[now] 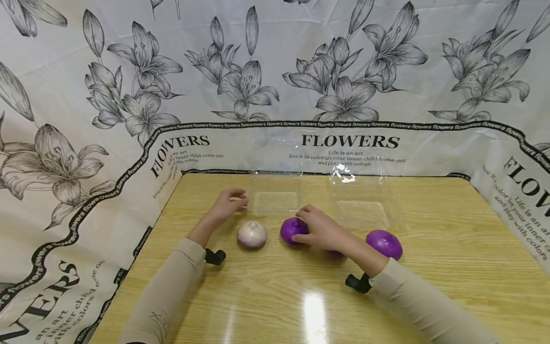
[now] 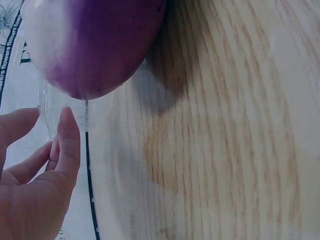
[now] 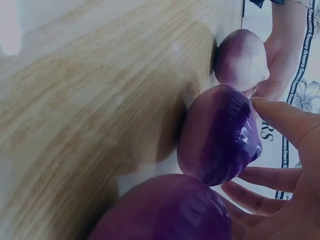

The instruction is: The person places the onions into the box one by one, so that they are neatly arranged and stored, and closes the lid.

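Purple onion (image 1: 290, 231), one: on the wooden tabletop (image 1: 258, 301), between the thumb and fingers of the right hand (image 1: 321, 228).

Right hand: reaching in from the purple onion's right; thumb and fingers parted, curved round opposite sides of it; firmness of the hold cannot be told.

Room: bare wood on the purple onion's near side, running toward the wearer.

Second purple onion (image 1: 335, 254): just right of the first, mostly hidden under the right wrist in the head view.

Third purple onion (image 1: 384, 244): farther to the first one's right.

Pale onion (image 1: 252, 234), white with a purple blush: left of the purple onion, a gap of wood between.

Left hand (image 1: 228, 205): left of and farther out than the purple onion; fingers loosely bent, thumb and fingertips apart, beside a clear box; contact with that box cannot be told.

Clear boxes, two, transparent: left box (image 1: 275, 195) beyond the purple onion, slightly left; right box (image 1: 363, 212) beyond, to its right.

Printed cloth (image 1: 275, 86), flowers and lettering: beyond the purple onion, behind the table's far edge.
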A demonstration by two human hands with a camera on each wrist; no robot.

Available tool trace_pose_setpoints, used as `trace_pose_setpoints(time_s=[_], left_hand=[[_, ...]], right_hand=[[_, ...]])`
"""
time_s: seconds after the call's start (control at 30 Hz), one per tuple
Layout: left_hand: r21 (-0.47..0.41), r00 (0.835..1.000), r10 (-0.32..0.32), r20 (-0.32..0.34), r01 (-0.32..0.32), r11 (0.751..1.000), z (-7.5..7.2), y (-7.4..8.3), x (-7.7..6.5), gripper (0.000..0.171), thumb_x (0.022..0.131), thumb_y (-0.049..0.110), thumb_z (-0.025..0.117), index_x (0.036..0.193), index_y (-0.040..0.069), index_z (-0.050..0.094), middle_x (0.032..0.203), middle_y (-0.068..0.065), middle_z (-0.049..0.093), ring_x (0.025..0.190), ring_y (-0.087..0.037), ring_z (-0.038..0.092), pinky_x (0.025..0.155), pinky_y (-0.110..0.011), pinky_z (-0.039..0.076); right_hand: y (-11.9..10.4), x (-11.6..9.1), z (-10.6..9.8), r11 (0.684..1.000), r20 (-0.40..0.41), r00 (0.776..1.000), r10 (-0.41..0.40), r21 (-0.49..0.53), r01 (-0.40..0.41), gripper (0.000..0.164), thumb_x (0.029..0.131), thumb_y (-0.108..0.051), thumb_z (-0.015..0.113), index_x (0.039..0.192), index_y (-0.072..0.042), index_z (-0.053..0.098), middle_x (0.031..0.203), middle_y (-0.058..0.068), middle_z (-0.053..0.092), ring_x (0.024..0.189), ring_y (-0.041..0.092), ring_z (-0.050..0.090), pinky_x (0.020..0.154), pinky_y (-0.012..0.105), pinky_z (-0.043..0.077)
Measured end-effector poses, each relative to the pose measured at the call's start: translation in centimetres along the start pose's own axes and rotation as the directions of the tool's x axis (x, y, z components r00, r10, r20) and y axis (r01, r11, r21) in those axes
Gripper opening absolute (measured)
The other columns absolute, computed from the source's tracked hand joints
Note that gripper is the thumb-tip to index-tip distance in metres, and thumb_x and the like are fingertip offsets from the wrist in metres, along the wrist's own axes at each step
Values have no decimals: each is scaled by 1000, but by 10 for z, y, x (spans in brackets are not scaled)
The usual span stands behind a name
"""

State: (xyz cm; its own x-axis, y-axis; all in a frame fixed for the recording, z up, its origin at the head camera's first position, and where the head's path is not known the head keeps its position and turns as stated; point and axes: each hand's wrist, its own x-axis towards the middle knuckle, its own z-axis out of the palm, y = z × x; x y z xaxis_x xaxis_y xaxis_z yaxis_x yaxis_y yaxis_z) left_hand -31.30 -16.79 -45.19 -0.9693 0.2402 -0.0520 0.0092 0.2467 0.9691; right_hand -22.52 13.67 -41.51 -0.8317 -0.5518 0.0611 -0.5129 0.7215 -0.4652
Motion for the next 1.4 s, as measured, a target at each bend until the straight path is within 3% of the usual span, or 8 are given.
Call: trace_pose_setpoints(time_s=[0.37,0.63,1.4], left_hand=[[-94,999,-23,-40,19,995,8,0,2,42,100,-6,55,138,-22,45,110,-18,52,102,-29,61,96,-41,63],[-145,998,-51,-46,44,988,10,0,2,42,99,-10,54,138,-22,44,107,-14,50,88,-14,58,85,-25,65],[-172,997,-60,-45,51,984,10,-1,4,44,99,-11,55,140,-21,43,107,-15,51,87,-22,64,81,-24,66]], right_hand=[[-3,0,11,998,5,998,58,9,-58,66,89,-30,81,137,6,56,132,23,57,119,39,59,101,52,58],[-3,-1,15,996,10,996,83,43,-84,70,88,-30,83,141,5,52,135,24,56,122,41,58,100,54,59],[-6,-5,2,993,-41,997,72,97,-67,75,86,-33,85,142,4,52,137,24,57,125,40,56,104,54,56]])
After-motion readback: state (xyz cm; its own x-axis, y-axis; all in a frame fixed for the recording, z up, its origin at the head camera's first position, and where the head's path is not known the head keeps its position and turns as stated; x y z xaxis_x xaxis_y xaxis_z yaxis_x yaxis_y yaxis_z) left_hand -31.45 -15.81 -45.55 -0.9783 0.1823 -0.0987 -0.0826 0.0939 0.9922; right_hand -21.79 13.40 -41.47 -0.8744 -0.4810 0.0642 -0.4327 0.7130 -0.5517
